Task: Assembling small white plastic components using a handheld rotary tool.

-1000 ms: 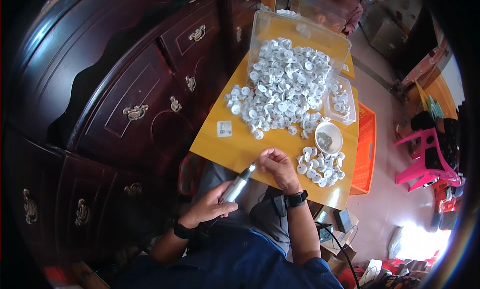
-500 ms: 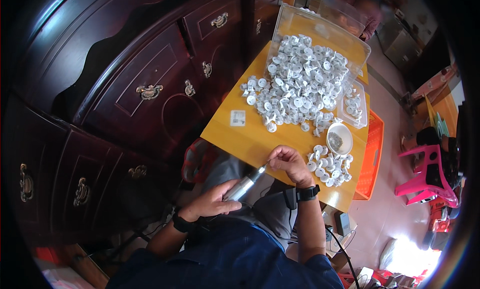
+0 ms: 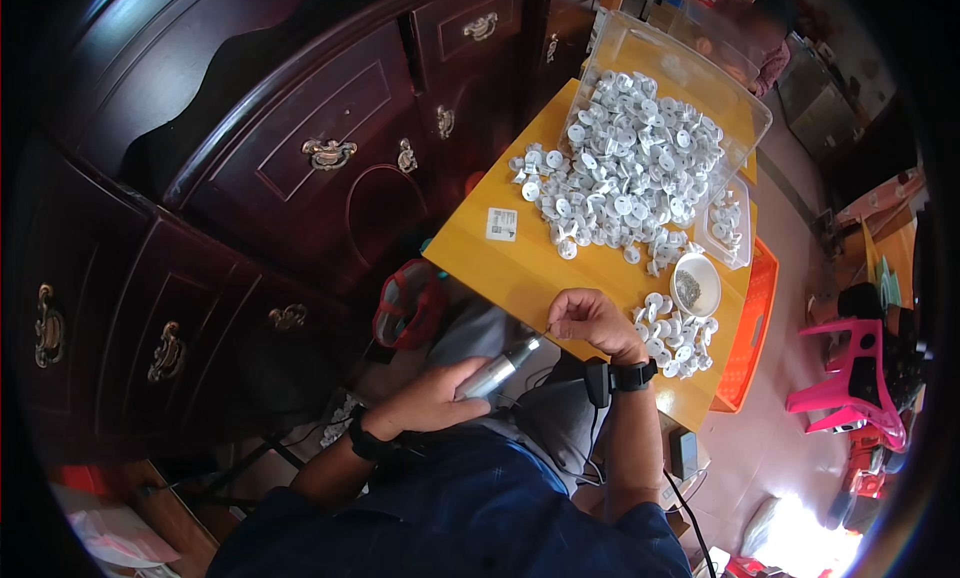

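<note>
Aligning seems in hand: the left hand (image 3: 432, 398) grips a silver tool (image 3: 488, 378) toward two o'clock; the right hand (image 3: 603, 325) pinches narrowly, contents unclear; steadiness seems needed next.

Looks like somebody's home doubling as a small workshop tbh. Dark wooden drawers (image 3: 300, 168) with ornate handles (image 3: 330, 154) at 10 o'clock, pink plastic chair (image 3: 866, 336) past 3, yet the yellow table (image 3: 555, 278) around 2 is heaped with little white plastic parts (image 3: 640, 163).
</note>
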Motion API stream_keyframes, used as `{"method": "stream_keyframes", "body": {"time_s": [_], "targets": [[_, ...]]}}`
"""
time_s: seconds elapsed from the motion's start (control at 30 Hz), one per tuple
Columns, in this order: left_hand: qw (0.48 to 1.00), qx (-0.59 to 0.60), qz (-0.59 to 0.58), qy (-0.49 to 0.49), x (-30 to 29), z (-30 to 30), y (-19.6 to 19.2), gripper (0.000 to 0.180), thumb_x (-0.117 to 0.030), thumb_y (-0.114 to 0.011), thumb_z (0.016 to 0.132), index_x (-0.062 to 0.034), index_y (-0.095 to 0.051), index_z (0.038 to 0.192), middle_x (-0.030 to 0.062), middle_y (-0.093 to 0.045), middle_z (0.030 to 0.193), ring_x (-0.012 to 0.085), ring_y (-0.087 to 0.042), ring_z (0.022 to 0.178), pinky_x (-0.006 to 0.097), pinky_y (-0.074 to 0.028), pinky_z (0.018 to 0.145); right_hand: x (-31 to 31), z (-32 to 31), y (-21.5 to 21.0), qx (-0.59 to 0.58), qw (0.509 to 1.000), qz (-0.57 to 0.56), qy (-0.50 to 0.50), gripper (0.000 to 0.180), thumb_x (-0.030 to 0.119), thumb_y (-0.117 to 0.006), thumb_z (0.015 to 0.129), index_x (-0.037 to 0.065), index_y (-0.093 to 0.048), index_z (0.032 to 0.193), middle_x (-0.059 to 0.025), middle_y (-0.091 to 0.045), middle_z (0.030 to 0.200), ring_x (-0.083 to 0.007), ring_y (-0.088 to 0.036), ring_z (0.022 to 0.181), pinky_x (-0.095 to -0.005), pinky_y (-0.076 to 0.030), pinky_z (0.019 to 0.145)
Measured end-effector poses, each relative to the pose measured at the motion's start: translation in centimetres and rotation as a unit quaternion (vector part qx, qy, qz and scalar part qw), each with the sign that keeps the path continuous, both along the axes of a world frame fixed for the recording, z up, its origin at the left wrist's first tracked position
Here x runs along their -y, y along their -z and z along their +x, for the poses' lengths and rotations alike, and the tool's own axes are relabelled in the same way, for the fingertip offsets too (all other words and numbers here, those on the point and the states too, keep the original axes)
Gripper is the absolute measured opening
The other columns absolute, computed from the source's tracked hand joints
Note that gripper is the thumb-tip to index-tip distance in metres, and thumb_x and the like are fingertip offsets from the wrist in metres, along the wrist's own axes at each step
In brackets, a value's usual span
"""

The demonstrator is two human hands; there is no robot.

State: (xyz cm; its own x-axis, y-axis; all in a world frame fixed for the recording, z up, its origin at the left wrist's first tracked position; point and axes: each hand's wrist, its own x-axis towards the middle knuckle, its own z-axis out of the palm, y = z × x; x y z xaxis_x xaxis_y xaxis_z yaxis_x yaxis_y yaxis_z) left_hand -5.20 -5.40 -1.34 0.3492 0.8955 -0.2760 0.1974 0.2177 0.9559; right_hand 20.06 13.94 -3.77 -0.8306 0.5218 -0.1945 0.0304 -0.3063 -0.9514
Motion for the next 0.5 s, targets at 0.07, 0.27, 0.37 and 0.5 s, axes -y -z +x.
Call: {"method": "stream_keyframes", "body": {"time_s": [0.07,0.27,0.37,0.5], "targets": [[0.995,-0.042,0.095,-0.002,0.1,0.4,0.2,0.064,-0.019,-0.07,0.091,-0.0012,-0.043,0.145,0.0031,-0.062,0.103,0.0106,-0.062,0.084,0.026,-0.051,0.078,-0.1,0.3,0.0,0.009,1.0,-0.01,-0.003,0.012,-0.004,-0.071,0.087,0.002,-0.068,0.098,0.001,-0.068,0.09,-0.0077,-0.064,0.084,-0.0215,-0.051,0.078],[0.998,-0.021,0.048,-0.039,0.2,1.0,0.0,0.062,-0.017,-0.071,0.087,-0.0002,-0.046,0.142,0.016,-0.067,0.116,0.0201,-0.066,0.105,0.034,-0.05,0.092,0.5,-0.8,1.0,-0.026,0.997,-0.037,0.057,0.02,0.0,-0.072,0.089,0.002,-0.065,0.108,0.0,-0.068,0.096,-0.0086,-0.065,0.089,-0.0226,-0.053,0.083],[0.998,0.001,0.001,-0.068,0.1,1.0,0.0,0.063,-0.017,-0.071,0.088,0.0005,-0.046,0.142,0.0142,-0.066,0.117,0.0173,-0.064,0.106,0.032,-0.05,0.093,0.4,-1.8,0.4,-0.041,0.996,-0.038,0.072,0.028,0.002,-0.072,0.09,0.003,-0.063,0.116,-0.0019,-0.068,0.103,-0.0097,-0.065,0.093,-0.0245,-0.053,0.086],[0.994,0.008,0.04,-0.101,-0.6,0.8,-0.1,0.063,-0.017,-0.072,0.088,0.0011,-0.045,0.142,0.0122,-0.065,0.116,0.0153,-0.062,0.106,0.031,-0.049,0.093,-1.1,-2.4,1.7,-0.021,0.984,0.053,0.17,0.032,0.003,-0.072,0.09,0.003,-0.061,0.12,-0.0037,-0.068,0.109,-0.0109,-0.065,0.094,-0.0266,-0.054,0.082]]}}
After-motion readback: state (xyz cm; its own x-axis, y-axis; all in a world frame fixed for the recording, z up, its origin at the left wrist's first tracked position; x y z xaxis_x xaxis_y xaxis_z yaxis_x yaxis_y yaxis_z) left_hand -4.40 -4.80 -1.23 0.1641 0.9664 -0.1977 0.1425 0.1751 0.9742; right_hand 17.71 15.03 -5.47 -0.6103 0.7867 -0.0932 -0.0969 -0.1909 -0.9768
